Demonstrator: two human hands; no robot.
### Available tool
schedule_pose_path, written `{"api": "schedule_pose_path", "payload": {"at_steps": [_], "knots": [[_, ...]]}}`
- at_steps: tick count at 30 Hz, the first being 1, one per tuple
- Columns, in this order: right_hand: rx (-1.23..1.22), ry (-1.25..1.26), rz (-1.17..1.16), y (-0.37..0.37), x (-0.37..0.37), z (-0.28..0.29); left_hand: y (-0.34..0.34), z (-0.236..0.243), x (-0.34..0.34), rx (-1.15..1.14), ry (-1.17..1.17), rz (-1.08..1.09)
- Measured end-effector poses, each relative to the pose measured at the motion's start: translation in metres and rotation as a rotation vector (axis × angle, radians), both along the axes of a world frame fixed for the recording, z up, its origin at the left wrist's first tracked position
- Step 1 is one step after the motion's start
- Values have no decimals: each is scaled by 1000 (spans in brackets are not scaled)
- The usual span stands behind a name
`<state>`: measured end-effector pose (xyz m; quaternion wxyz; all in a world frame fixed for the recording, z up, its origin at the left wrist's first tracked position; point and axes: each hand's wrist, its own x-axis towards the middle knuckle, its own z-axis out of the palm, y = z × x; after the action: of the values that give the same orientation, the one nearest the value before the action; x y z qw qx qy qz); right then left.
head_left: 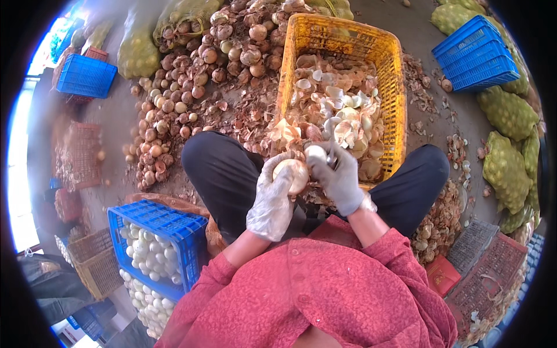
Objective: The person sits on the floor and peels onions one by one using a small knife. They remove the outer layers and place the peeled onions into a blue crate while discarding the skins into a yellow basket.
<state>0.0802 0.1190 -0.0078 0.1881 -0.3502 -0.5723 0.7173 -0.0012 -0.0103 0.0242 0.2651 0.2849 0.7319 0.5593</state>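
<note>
My left hand (pixel 270 203), in a thin whitish glove, is closed round an onion (pixel 293 176) whose pale surface faces up. Close beside it, my gloved right hand (pixel 342 184) has its fingers curled. A small rounded white piece (pixel 316 152) shows at the right fingertips, blurred; I cannot tell whether it is peel or part of a tool. Both hands are held between my knees, at the near edge of a yellow crate (pixel 401 104). Loose onion skins (pixel 333 87) fill much of that crate.
Unpeeled onions (pixel 168 107) are heaped on the floor ahead and left. A blue crate of peeled white onions (pixel 156 209) lies tipped at my left. Stuffed mesh sacks (pixel 506 174) and another blue crate (pixel 476 55) stand right. Skins (pixel 438 223) are piled beside my right knee.
</note>
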Motion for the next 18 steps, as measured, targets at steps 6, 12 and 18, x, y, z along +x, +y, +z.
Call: {"api": "schedule_pose_path", "payload": {"at_steps": [6, 12, 18], "knots": [[45, -203, -114, 54, 14, 3, -8, 50, -30, 290, -574, -213], [311, 142, 200, 0, 41, 1, 36, 57, -50, 375, 212, -572], [332, 195, 135, 9, 8, 43, 10, 23, -17, 303, -1098, -126]]}}
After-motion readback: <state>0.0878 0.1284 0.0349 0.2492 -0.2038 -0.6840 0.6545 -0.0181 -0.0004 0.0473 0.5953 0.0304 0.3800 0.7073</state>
